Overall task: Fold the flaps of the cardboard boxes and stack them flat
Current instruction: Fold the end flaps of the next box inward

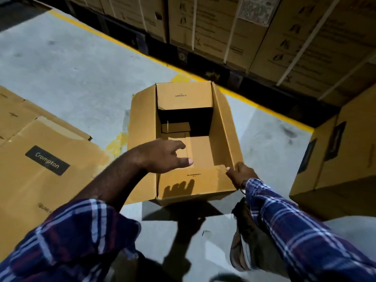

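Fingers of the right hand [241, 175] curl around the near right corner of the open brown cardboard box [183, 139] and pinch the near flap [195, 183] there. Above the box opening, the left hand [162, 154] hovers with loosely spread, slightly bent fingers and holds nothing. This box stands on the grey concrete floor [61, 74], all four flaps turned outward. To the left lies a flattened brown cardboard box with a black label [36, 176]. Both arms wear blue checked sleeves [305, 231].
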Tool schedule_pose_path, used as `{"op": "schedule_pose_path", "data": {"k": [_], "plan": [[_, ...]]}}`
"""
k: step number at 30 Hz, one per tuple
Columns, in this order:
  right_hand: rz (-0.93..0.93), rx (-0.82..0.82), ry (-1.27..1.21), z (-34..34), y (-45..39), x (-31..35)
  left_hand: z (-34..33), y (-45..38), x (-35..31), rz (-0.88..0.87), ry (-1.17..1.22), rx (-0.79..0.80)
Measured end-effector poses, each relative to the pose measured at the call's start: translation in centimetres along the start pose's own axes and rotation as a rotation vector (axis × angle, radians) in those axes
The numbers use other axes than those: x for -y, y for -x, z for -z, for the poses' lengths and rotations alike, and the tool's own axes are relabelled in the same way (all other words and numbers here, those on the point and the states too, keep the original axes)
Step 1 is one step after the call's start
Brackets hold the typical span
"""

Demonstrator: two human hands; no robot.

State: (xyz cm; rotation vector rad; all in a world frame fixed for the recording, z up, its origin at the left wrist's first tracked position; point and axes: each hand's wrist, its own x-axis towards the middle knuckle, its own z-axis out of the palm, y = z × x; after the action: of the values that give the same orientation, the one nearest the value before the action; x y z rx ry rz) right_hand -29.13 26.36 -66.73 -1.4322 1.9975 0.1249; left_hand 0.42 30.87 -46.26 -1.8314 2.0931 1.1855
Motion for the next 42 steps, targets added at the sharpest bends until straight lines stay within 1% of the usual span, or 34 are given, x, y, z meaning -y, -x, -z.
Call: {"op": "schedule_pose_path", "data": {"k": [2, 5, 9, 11, 14, 15, 18, 19, 21, 22, 23, 25, 26, 27, 29, 30, 31, 33, 35, 37, 39, 41, 42], "plan": [[0.015, -0.014, -0.077, -1.1, -0.4, 0.4, -0.2, -0.7, 0.0, 0.007, -0.020, 0.037], [-0.002, -0.087, -0.158, -2.5, -1.1, 1.2, -0.4, -1.6, 0.4, 0.033, -0.036, 0.089], [-0.028, -0.137, -0.105, -2.7, -1.8, 0.8, -0.4, -2.2, 1.1, 0.053, -0.022, 0.113], [-0.039, -0.145, -0.058, -2.5, -1.9, 0.8, -0.2, -2.3, 1.3, 0.055, -0.021, 0.106], [-0.019, -0.206, 0.009, -2.6, -1.7, 1.7, 0.0, -2.4, 1.3, 0.053, -0.025, 0.082], [0.032, -0.234, 0.019, -2.8, -1.7, 2.1, 0.0, -2.3, 1.3, 0.053, -0.030, 0.077], [0.307, -0.383, 0.155, -3.3, -1.3, 3.7, 0.0, -2.0, 1.3, 0.051, -0.042, 0.080], [0.388, -0.381, 0.200, -3.5, -1.1, 4.5, 0.1, -1.9, 1.4, 0.052, -0.043, 0.078], [0.508, -0.274, 0.261, -4.5, -1.1, 6.1, 0.2, -1.6, 1.7, 0.058, -0.038, 0.072], [0.531, -0.198, 0.315, -5.1, -1.2, 6.7, 0.2, -1.4, 1.9, 0.061, -0.038, 0.068], [0.528, -0.116, 0.378, -5.6, -1.5, 7.0, 0.3, -1.2, 2.0, 0.061, -0.043, 0.059], [0.457, 0.019, 0.454, -5.9, -1.7, 7.5, 0.4, -0.7, 2.3, 0.059, -0.052, 0.039], [0.440, 0.040, 0.464, -5.8, -1.6, 7.7, 0.6, -0.5, 2.5, 0.061, -0.052, 0.030], [0.454, 0.021, 0.458, -5.4, -1.2, 7.9, 0.8, -0.3, 2.7, 0.062, -0.049, 0.025], [0.504, -0.102, 0.370, -3.6, 0.0, 8.5, 1.1, 0.4, 3.0, 0.043, -0.047, 0.001], [0.506, -0.145, 0.279, -2.1, 0.6, 9.2, 1.4, 0.8, 3.1, 0.036, -0.048, -0.023], [0.489, -0.145, 0.168, -0.4, 1.0, 9.9, 1.6, 1.1, 3.2, 0.040, -0.040, -0.051], [0.452, -0.076, -0.031, 3.3, 2.0, 11.0, 1.9, 1.6, 3.1, 0.056, -0.027, -0.105], [0.468, 0.043, -0.095, 6.5, 4.0, 11.7, 1.9, 2.1, 2.8, 0.056, -0.028, -0.127], [0.483, 0.237, -0.014, 8.0, 6.2, 11.7, 1.9, 2.3, 2.5, 0.063, -0.016, -0.117], [0.483, 0.429, 0.195, 7.7, 9.3, 11.3, 1.7, 2.6, 2.0, 0.058, -0.016, -0.094], [0.472, 0.529, 0.377, 5.8, 11.8, 10.1, 1.4, 2.9, 1.5, 0.041, -0.032, -0.084], [0.473, 0.535, 0.436, 4.2, 12.7, 9.4, 1.3, 3.0, 1.3, 0.033, -0.034, -0.090]]}}
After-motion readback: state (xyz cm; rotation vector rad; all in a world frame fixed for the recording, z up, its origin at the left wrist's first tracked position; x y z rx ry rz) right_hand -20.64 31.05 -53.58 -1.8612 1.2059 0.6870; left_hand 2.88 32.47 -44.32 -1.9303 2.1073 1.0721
